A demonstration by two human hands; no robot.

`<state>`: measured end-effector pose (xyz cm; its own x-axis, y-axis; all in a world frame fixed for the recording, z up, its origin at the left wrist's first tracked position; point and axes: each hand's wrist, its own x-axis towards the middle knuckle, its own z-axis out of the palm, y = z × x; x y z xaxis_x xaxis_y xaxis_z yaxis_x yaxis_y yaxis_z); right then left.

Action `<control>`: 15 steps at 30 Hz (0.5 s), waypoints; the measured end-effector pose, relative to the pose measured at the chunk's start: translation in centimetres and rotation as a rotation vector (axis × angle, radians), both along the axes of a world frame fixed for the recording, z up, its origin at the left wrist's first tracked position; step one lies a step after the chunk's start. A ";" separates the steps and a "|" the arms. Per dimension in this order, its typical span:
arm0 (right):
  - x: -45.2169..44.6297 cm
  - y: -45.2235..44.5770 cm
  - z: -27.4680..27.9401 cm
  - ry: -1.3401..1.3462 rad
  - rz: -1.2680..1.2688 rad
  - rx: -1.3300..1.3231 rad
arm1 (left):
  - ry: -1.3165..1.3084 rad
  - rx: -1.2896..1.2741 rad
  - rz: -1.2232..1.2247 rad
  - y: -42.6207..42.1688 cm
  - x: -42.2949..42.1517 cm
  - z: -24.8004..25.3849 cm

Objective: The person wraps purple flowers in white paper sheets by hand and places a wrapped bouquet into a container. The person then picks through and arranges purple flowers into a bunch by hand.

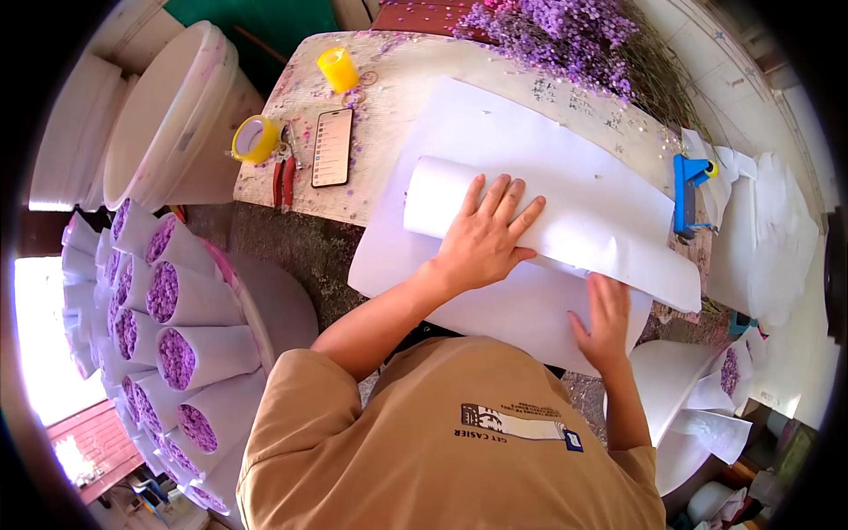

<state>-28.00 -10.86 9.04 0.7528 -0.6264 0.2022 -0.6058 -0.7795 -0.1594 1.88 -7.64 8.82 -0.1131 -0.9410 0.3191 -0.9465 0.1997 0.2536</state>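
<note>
A white paper roll (565, 234) lies slantwise across white paper sheets (521, 124) on the table. My left hand (495, 231) rests flat on the roll's upper left part, fingers spread. At the roll's lower edge, toward its right end, is my right hand (606, 320); its fingers are stretched out and the thumb stands apart. The fingertips of the right hand touch or nearly touch the paper. What the roll contains, if anything, is hidden.
On the wooden table (389, 75) are yellow tape rolls (337, 69), red-handled pliers (283, 177), a phone (332, 148), a blue tape dispenser (685, 196) and purple dried flowers (565, 40). Several paper-wrapped purple bunches (212, 362) fill a tub at left. White buckets (172, 110) stand behind.
</note>
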 end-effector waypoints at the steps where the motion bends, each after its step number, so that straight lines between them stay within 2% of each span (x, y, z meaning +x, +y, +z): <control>1: -1.0 -0.8 -0.4 0.045 -0.083 -0.076 | 0.009 0.001 -0.001 0.0 0.0 0.1; 2: -2.2 -1.8 -1.0 0.042 -0.091 -0.074 | 0.006 0.002 -0.009 0.1 -0.1 0.1; 4: -4.2 -4.4 -2.0 0.247 -0.261 -0.038 | -0.010 0.000 -0.003 0.0 -0.2 0.1; 7: -4.8 -8.2 -1.7 0.243 -0.273 0.097 | -0.015 0.004 0.000 0.2 -0.3 0.1; 10: -3.7 -9.7 -1.0 0.137 -0.206 0.116 | -0.010 0.007 0.017 0.2 -0.5 0.0; 15: -3.2 -10.2 -0.6 0.131 -0.169 0.084 | -0.007 0.001 0.020 0.0 -0.5 0.1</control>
<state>-31.20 -21.04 8.43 0.6524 -0.7561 0.0515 -0.7462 -0.6527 -0.1309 1.38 -7.61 8.90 -0.0967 -0.9434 0.3172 -0.9520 0.1807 0.2472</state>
